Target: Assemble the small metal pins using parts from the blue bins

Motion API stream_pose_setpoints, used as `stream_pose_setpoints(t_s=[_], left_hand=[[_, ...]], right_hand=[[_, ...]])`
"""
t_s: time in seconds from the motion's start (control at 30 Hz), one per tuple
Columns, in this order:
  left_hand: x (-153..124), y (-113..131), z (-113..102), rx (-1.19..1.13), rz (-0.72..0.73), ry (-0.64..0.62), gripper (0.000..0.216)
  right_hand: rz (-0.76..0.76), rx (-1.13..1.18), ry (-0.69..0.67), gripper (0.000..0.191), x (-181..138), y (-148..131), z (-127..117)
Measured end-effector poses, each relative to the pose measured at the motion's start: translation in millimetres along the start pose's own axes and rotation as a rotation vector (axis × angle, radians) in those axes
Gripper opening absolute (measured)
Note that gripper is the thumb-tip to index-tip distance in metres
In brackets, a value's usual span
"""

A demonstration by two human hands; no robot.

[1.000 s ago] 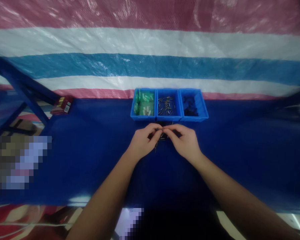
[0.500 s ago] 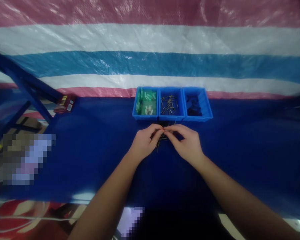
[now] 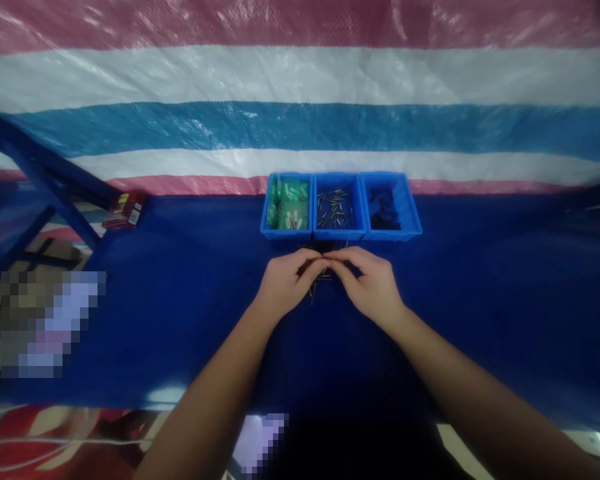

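My left hand (image 3: 286,278) and my right hand (image 3: 373,277) meet fingertip to fingertip over the blue table, just in front of the bins. Both are closed in a pinch, and whatever lies between the fingers is too small and hidden to name. Beneath them is a loose pile of thin metal pins (image 3: 312,291), partly covered by the hands. More such pins (image 3: 336,212) lie in the middle blue bin (image 3: 339,235). White pieces (image 3: 294,220) and green bags sit in the left blue bin (image 3: 286,235). Dark pieces (image 3: 384,208) fill part of the right blue bin (image 3: 409,207).
A dark red box (image 3: 124,209) stands at the table's far left, by a blue metal frame (image 3: 63,189). A striped plastic sheet (image 3: 300,127) hangs behind the bins. The blue table (image 3: 180,300) extends to both sides, and a white cable (image 3: 70,441) hangs below its front left edge.
The whole view has shifted slightly, so the bins and box appear a little further left. Both hands stay pinched together, with the fingertips only slightly repositioned.
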State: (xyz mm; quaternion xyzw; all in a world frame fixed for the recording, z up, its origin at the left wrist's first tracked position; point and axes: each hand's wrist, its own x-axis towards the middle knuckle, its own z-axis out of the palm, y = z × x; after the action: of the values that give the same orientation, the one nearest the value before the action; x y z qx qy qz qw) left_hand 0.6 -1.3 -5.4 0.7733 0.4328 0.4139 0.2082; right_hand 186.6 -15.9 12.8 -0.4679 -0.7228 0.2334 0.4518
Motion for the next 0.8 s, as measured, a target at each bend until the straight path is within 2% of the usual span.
stream_pose_setpoints(t_s=[0.33, 0.57, 0.67, 0.8], left_hand=[[-2.6, 2.3, 0.4, -0.010, -0.020, 0.039, 0.014], [0.6, 1.3, -1.9, 0.052, 0.065, 0.002, 0.032], [-0.2, 1.6, -1.8, 0.008, 0.040, -0.018, 0.029], [-2.9, 3.4, 0.8, -0.042, -0.036, -0.011, 0.021]], right_hand=[[-0.013, -0.008, 0.007, 0.012, 0.0, -1.2, -0.8], [-0.126, -0.053, -0.022, 0.015, -1.5, -0.4, 0.5], [-0.076, -0.061, -0.003, 0.014, -0.9, -1.5, 0.0], [0.069, 0.030, 0.058, 0.011, 1.0, -2.6, 0.1]])
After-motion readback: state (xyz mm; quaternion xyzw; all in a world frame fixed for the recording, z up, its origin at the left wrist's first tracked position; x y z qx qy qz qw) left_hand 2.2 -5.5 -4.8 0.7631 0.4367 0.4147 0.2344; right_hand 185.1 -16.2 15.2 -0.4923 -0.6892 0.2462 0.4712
